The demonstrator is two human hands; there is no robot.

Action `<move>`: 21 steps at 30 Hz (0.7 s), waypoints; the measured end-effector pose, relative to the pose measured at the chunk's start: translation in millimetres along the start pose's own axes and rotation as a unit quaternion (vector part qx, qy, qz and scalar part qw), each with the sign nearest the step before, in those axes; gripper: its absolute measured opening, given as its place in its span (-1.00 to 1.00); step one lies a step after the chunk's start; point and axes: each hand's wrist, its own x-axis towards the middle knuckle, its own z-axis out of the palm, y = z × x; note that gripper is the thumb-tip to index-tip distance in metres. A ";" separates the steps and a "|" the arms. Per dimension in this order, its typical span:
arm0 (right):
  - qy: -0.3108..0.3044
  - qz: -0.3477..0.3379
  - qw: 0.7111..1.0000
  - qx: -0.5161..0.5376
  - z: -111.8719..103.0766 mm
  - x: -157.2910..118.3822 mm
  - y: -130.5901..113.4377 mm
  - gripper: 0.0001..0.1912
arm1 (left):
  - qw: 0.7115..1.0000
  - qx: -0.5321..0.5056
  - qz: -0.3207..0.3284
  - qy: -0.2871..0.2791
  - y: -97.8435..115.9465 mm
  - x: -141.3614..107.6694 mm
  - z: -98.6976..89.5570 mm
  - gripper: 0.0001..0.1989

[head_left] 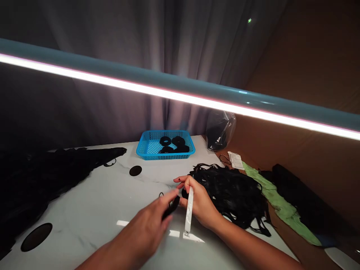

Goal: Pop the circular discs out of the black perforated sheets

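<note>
My left hand (pixel 150 223) is over the white table with a black fabric band (pixel 172 208) between its thumb and fingers; motion blurs it slightly. A thin dark loop shows by its fingertips. Close beside it, my right hand (pixel 200 204) grips a narrow white flat strip (pixel 189 213), which hangs down toward the table. A small black piece (pixel 184 193) shows at the right fingertips; whether it joins the band I cannot tell. Just beyond my right hand lies a tangled heap of black straps (pixel 233 191).
A blue basket (pixel 165 156) with several black coils stands at the back. Black fabric (pixel 56 176) covers the left side. A clear bag (pixel 221 131) and green cloth (pixel 278 198) lie right. A lit tube lamp (pixel 174 93) crosses above. Two dark round spots mark the white tabletop (pixel 107 198).
</note>
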 end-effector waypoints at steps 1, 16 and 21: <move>-0.022 -0.001 0.999 -0.050 -6.2 0.5 -3.5 -0.60 | 0.996 -0.036 -0.081 -0.012 1.6 7.5 -14.9 -0.43; 0.059 -0.037 0.911 -0.407 -120.6 11.7 -8.5 -0.68 | 0.948 -0.064 -0.312 -0.026 -69.9 230.4 -104.5 -0.68; 0.079 0.009 0.923 -0.377 -125.6 12.5 -11.8 -0.56 | 0.942 0.025 -0.334 0.038 -103.1 263.0 -84.3 -0.65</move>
